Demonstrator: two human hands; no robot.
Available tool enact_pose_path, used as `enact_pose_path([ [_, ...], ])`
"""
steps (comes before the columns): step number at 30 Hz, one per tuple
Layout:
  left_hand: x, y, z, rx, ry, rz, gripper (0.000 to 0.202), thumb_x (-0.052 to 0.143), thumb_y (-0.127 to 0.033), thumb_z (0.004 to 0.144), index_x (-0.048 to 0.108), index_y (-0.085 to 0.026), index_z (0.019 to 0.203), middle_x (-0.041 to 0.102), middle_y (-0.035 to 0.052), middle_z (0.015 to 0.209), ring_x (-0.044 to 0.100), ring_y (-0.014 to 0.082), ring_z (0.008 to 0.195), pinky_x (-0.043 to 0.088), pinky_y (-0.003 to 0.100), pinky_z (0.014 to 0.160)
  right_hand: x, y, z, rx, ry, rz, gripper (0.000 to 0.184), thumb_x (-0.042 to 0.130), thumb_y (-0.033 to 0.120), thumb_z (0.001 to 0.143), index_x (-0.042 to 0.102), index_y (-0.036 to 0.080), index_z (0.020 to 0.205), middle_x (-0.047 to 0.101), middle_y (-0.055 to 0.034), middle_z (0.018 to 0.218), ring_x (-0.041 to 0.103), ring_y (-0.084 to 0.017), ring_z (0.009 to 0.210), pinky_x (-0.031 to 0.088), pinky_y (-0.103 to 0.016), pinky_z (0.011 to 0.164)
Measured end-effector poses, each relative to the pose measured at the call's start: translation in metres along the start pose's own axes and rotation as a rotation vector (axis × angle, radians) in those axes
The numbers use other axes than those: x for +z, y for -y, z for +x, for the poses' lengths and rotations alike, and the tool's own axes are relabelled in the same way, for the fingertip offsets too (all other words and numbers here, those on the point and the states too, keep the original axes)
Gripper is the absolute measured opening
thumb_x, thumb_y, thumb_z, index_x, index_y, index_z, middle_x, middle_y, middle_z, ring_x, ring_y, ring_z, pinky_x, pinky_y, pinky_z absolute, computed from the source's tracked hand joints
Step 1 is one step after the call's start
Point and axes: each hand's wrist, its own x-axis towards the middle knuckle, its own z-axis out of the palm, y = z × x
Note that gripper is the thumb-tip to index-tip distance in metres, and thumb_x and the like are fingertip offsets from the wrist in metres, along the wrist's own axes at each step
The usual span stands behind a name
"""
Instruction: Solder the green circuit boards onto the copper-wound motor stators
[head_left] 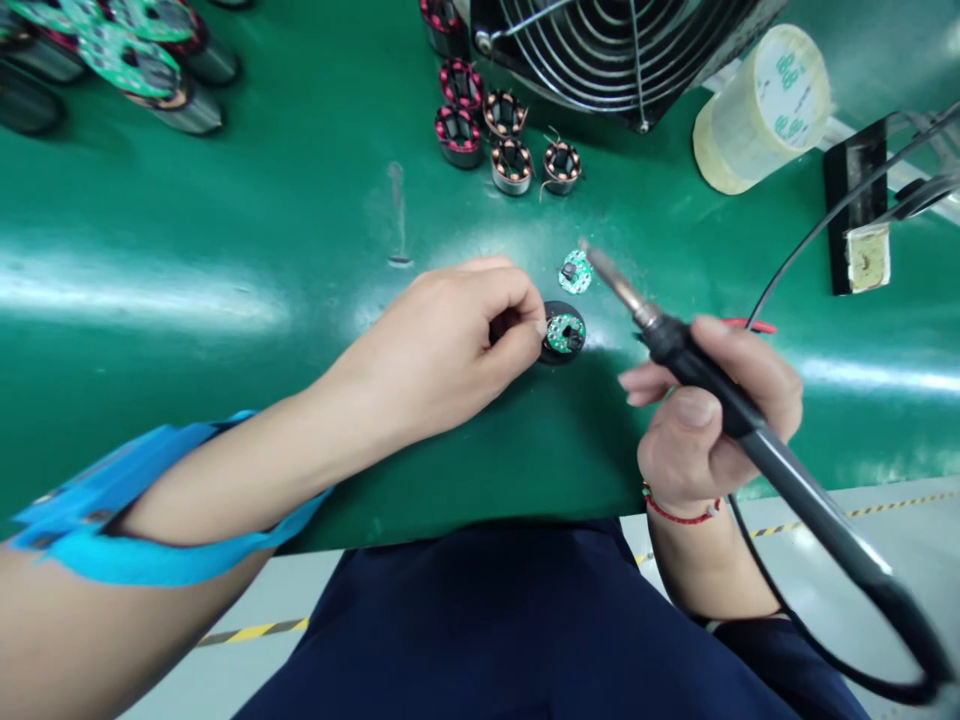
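My left hand (480, 340) is closed, thumb and forefinger pinched at the left edge of a round green circuit board (564, 333). That board sits on a dark round base (556, 358); whether the fingers pinch the board or a fine wire by it is hidden. In my right hand (712, 410) is a soldering iron (697, 365), gripped like a pen with its tip pointing up and left. The tip hovers near a second small round board (575, 271), which lies flat on the green table just beyond the first.
Several copper-wound stator cores (512, 165) stand beyond the boards, before a fan with a wire guard (592, 50). Farther right are a translucent tub (761, 110) and a black stand with a yellowish sponge (868, 258). Motor parts with green boards (127, 60) lie at the far left.
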Motion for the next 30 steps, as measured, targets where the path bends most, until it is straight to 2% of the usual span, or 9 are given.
enact_pose_path([
  [1, 0.000, 0.000, 0.000, -0.002, 0.003, 0.004, 0.016, 0.054, -0.020, 0.092, 0.061, -0.022, 0.078, 0.063, -0.0011, 0.076, 0.056, 0.0152, 0.068, 0.044, 0.031, 0.067, 0.004, 0.003, 0.004, -0.056, -0.077, 0.018, 0.039, 0.053, 0.051, 0.113, 0.056, 0.045, 0.152, 0.080, -0.0019, 0.111, 0.083, -0.021, 0.078, 0.068, -0.033, 0.058],
  [3, 0.001, -0.001, 0.001, -0.002, 0.007, 0.016, 0.016, 0.053, -0.020, 0.092, 0.060, -0.022, 0.078, 0.062, -0.0009, 0.076, 0.056, 0.0152, 0.068, 0.044, 0.031, 0.067, 0.010, 0.005, 0.011, -0.093, -0.091, 0.018, 0.040, 0.054, 0.044, 0.115, 0.056, 0.044, 0.154, 0.080, -0.0021, 0.122, 0.085, -0.020, 0.086, 0.070, -0.032, 0.063],
  [6, 0.002, -0.001, 0.002, 0.011, 0.004, 0.024, 0.017, 0.053, -0.023, 0.092, 0.060, -0.021, 0.077, 0.061, -0.0012, 0.074, 0.054, 0.0148, 0.067, 0.044, 0.030, 0.068, 0.015, 0.001, 0.018, -0.130, 0.070, -0.068, 0.040, 0.058, 0.033, 0.113, 0.056, 0.042, 0.152, 0.081, -0.0020, 0.129, 0.084, -0.022, 0.102, 0.073, -0.041, 0.092],
  [8, 0.002, 0.001, 0.002, 0.020, 0.006, 0.015, 0.018, 0.052, -0.025, 0.093, 0.059, -0.021, 0.077, 0.060, -0.0017, 0.074, 0.054, 0.0144, 0.066, 0.045, 0.030, 0.069, 0.016, -0.003, 0.019, -0.153, 0.176, -0.147, 0.045, 0.064, 0.029, 0.109, 0.054, 0.039, 0.152, 0.081, -0.0040, 0.129, 0.081, -0.025, 0.110, 0.070, -0.047, 0.099],
  [11, 0.000, 0.004, 0.002, 0.040, 0.017, -0.006, 0.017, 0.052, -0.025, 0.093, 0.059, -0.021, 0.078, 0.061, -0.0017, 0.076, 0.054, 0.0144, 0.067, 0.046, 0.030, 0.070, 0.018, -0.005, 0.020, -0.169, 0.223, -0.210, 0.048, 0.063, 0.027, 0.107, 0.051, 0.036, 0.153, 0.081, -0.0053, 0.126, 0.079, -0.027, 0.107, 0.068, -0.046, 0.092],
  [14, -0.001, 0.008, 0.001, 0.067, 0.043, -0.060, 0.009, 0.055, -0.024, 0.093, 0.064, -0.021, 0.093, 0.066, 0.0008, 0.089, 0.059, 0.0165, 0.074, 0.050, 0.031, 0.071, 0.018, -0.004, 0.020, -0.195, 0.205, -0.188, 0.049, 0.063, 0.022, 0.106, 0.051, 0.037, 0.152, 0.081, -0.0040, 0.126, 0.079, -0.025, 0.103, 0.066, -0.043, 0.089],
  [19, 0.011, 0.010, -0.001, 0.192, 0.108, 0.037, 0.029, 0.066, -0.026, 0.091, 0.066, -0.019, 0.120, 0.070, 0.0110, 0.119, 0.064, 0.0287, 0.111, 0.055, 0.045, 0.098, 0.012, -0.003, 0.019, -0.241, 0.178, -0.099, 0.056, 0.069, 0.017, 0.102, 0.054, 0.035, 0.153, 0.081, -0.0056, 0.131, 0.078, -0.024, 0.106, 0.064, -0.042, 0.093],
  [25, 0.015, 0.017, 0.010, 0.213, 0.119, 0.078, 0.018, 0.060, -0.025, 0.097, 0.067, -0.021, 0.112, 0.071, 0.0096, 0.116, 0.065, 0.0277, 0.110, 0.054, 0.042, 0.096, 0.009, -0.009, 0.013, -0.174, 0.138, -0.051, 0.048, 0.071, 0.017, 0.102, 0.059, 0.035, 0.144, 0.079, -0.0035, 0.127, 0.080, -0.022, 0.113, 0.067, -0.039, 0.099],
  [30, 0.010, 0.023, 0.019, 0.258, 0.150, 0.052, 0.010, 0.061, -0.029, 0.093, 0.064, -0.022, 0.099, 0.070, 0.0070, 0.105, 0.065, 0.0237, 0.096, 0.052, 0.035, 0.084, 0.016, -0.012, 0.003, 0.015, 0.071, 0.048, 0.033, 0.069, 0.027, 0.106, 0.056, 0.033, 0.136, 0.079, -0.0048, 0.123, 0.082, -0.020, 0.113, 0.071, -0.038, 0.098],
])
